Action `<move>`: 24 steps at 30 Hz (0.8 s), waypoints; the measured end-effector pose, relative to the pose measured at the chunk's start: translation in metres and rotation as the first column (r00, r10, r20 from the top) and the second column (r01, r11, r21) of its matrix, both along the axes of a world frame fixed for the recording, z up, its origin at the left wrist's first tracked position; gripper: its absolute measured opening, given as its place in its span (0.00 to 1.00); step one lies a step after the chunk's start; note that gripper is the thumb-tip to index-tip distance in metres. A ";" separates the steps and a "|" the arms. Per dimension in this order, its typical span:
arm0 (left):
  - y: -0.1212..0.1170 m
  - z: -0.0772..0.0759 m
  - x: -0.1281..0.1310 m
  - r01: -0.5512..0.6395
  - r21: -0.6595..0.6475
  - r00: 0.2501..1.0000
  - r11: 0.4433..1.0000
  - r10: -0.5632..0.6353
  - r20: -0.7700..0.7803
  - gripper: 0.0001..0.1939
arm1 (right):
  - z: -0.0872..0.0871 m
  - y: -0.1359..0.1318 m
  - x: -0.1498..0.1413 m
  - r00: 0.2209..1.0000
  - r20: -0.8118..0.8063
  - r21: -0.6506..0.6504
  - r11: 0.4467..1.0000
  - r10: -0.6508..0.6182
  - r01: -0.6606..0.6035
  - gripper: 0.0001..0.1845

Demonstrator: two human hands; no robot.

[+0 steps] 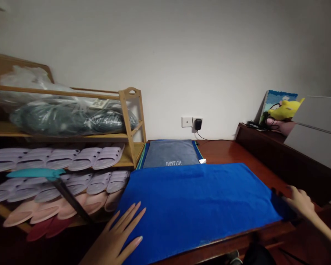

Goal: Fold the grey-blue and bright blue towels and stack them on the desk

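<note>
Blue cloth (193, 206) lies flat along the near edge of the desk (220, 151), likely light, soft, limp, best pinched at corners; left grip (120, 232) spread wide over its left end, right grip (301, 202) beside its right end, hold undeterminable.
</note>
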State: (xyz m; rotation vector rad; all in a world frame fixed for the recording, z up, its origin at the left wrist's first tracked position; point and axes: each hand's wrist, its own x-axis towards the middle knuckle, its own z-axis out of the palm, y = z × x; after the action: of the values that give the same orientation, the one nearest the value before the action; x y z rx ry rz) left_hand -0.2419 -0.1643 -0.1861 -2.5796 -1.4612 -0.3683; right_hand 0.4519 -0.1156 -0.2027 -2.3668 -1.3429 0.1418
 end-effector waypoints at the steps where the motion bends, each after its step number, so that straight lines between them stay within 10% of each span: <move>1: 0.000 0.000 0.000 0.001 -0.005 1.000 1.000 -0.001 -0.003 0.33 | 0.000 0.003 -0.015 0.991 0.126 0.036 0.999 0.035 -0.040 0.39; 6: 0.000 -0.001 -0.002 0.002 0.024 0.999 1.000 -0.002 -0.034 0.34 | -0.013 0.010 -0.084 0.889 0.208 -0.058 0.912 0.408 -0.405 0.39; 24: -0.015 0.003 -0.008 0.000 0.001 0.997 1.000 0.000 -0.083 0.35 | -0.034 -0.012 -0.071 0.887 0.176 -0.115 0.904 0.428 -0.413 0.40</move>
State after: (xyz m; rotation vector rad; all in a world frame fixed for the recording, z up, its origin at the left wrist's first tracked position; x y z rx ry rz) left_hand -0.2494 -0.1789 -0.1835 -2.5616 -1.4326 -0.2585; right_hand 0.3812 -0.1280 -0.2370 -2.1543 -1.9701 0.0828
